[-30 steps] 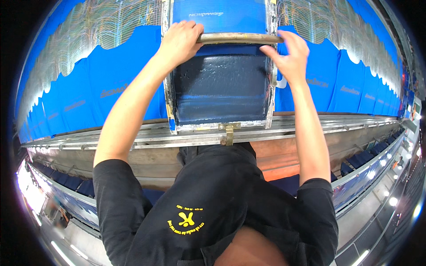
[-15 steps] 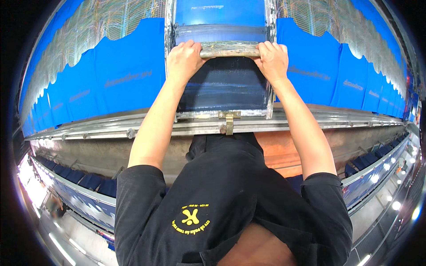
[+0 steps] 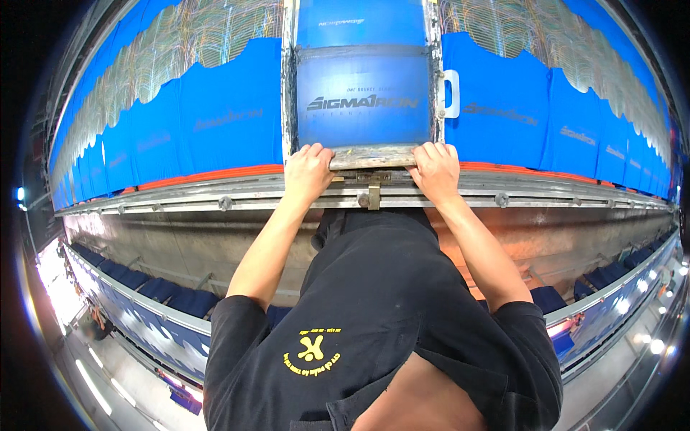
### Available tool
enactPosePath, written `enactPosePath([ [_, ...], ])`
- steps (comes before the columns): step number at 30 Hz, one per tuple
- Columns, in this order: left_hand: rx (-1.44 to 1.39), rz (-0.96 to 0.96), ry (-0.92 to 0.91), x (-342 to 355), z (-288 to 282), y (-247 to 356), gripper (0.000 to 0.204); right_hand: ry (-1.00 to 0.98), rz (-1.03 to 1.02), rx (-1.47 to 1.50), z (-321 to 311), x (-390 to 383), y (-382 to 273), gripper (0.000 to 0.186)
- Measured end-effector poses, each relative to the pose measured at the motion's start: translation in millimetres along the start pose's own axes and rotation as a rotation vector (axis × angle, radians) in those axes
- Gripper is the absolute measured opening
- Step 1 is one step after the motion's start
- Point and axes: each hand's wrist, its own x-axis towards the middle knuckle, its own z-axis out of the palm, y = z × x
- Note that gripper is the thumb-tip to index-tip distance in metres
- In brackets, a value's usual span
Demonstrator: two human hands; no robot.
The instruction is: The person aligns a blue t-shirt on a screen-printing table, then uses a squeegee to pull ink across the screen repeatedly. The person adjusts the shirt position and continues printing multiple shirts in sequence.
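Both my hands grip the ends of a worn wooden squeegee, held crosswise at the near end of a screen-printing frame. My left hand is closed round its left end, and my right hand round the right end. Beyond the squeegee the blue-looking screen mesh shows dark lettering. Blue cut fabric pieces lie flat on both sides of the frame. The squeegee's lower edge is hidden from me.
A metal rail with bolts runs along the table's near edge, with a brass-coloured bracket in front of me. A white handle sticks out at the frame's right side. Dark fabric pieces lie on another long table behind me.
Both hands have drawn the squeegee toward me, from mid-screen to the near end. The dark ink-covered stretch in front of it is no longer visible, and lettering now shows behind it.
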Motion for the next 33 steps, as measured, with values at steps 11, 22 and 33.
enactPosePath([
  [11,0.097,-0.043,-0.050,196.4,-63.2,-54.8,0.074,0.169,-0.019,-0.037,-28.4,173.3,70.7,0.038],
  [22,0.158,-0.004,-0.013,229.9,-17.3,-76.5,0.070,0.136,0.029,-0.145,19.8,199.9,88.4,0.043],
  [33,0.095,-0.110,-0.027,91.4,4.4,-34.9,0.052,0.040,0.047,-0.092,16.5,79.3,32.9,0.043],
])
